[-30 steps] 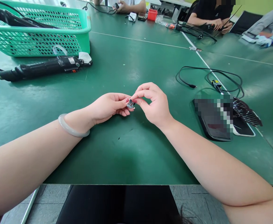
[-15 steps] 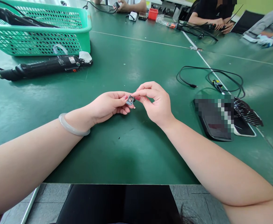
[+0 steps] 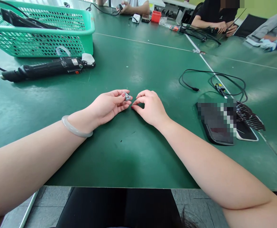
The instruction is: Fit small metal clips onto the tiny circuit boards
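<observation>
Between the thumb and fingers of my left hand is a small grey block-like part with metallic-looking details, held just above the table. A pale bangle circles that wrist. Close by on the right, my right hand is curled, its thumb tip and index fingertip nearly together. Whether anything tiny sits between those fingertips cannot be made out. The right fingertips are near the left fingers, apart from the grey part.
A green basket with black tools stands at back left, a black electric screwdriver before it. Toward the right lie a coiled black cable, a phone and a black hair claw. Other people sit across the green table.
My right hand has come off the grey part and dropped slightly, fingertips drawn together. My left hand has shifted a little left and turned the part, its lower fingers straightening.
</observation>
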Available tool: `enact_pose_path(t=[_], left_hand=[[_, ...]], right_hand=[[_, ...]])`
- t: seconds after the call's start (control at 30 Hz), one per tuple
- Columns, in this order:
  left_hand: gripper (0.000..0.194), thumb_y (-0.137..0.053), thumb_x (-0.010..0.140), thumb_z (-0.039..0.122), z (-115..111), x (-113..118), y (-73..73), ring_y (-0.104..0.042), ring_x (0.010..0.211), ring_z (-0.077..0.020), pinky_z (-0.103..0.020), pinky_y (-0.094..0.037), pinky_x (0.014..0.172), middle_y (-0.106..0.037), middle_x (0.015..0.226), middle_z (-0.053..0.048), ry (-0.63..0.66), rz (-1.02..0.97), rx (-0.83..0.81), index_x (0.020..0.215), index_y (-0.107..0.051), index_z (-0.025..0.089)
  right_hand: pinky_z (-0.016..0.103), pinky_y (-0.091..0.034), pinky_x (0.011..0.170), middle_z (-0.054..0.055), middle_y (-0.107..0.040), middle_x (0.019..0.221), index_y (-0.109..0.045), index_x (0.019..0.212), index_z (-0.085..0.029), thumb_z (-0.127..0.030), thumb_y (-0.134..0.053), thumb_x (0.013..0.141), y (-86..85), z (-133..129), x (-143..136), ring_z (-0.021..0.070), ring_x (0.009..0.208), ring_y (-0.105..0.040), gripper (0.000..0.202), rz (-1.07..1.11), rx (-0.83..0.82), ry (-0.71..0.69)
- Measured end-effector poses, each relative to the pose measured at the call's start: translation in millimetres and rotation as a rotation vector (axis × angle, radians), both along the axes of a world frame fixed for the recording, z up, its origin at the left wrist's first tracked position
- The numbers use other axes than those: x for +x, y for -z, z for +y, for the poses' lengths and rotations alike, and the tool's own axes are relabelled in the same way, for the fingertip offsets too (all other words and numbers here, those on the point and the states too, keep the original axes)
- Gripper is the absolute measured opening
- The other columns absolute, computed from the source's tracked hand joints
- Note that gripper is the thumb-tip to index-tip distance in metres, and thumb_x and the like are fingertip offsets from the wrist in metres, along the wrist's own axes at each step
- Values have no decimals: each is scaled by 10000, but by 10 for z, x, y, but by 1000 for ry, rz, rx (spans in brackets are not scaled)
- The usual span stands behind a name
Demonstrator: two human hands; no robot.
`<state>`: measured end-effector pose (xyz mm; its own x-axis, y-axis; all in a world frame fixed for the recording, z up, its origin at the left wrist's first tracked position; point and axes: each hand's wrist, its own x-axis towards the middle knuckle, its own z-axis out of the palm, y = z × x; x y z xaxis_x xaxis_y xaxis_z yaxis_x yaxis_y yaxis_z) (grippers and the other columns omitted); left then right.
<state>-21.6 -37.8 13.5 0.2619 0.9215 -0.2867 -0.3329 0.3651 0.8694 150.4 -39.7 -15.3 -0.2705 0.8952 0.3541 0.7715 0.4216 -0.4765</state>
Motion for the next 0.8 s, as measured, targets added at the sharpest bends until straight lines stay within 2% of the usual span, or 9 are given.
enact_pose_path(t=[0.13, 0.4, 0.63, 0.8], left_hand=[[203, -525, 873, 41, 1, 4, 12, -624, 748, -83, -218, -520, 749, -652, 846, -59, -6, 13, 7, 1032, -644, 82], [116, -558, 853, 34, -11, 9, 16, -659, 801, -108, -264, -516, 855, -663, 830, -61, 17, 38, 36, 935, -627, 78], [66, -601, 824, 26, -18, 1, 9, -673, 798, -112, -281, -509, 899, -663, 799, -53, 36, 48, 50, 865, -615, 75], [92, -633, 797, 22, -20, -8, 14, -671, 805, -103, -286, -503, 916, -674, 800, -40, 52, 47, 60, 855, -616, 92]], right_hand=[[401, -450, 876, 38, -665, 961, -709, 738, -207, -191, -663, 808, -22, 14, 8, 217, 947, -565, 85, 32, 26, 4], [328, -451, 752, 24, -677, 875, -652, 728, -203, -171, -589, 845, -87, -41, 41, 168, 856, -602, 137, 310, 79, -16], [312, -445, 715, 16, -672, 854, -649, 722, -203, -150, -589, 840, -76, -58, 30, 156, 828, -597, 143, 355, 132, -53], [324, -453, 738, 25, -668, 867, -655, 749, -207, -187, -595, 849, -83, -71, 32, 171, 852, -597, 118, 282, 184, -26]])
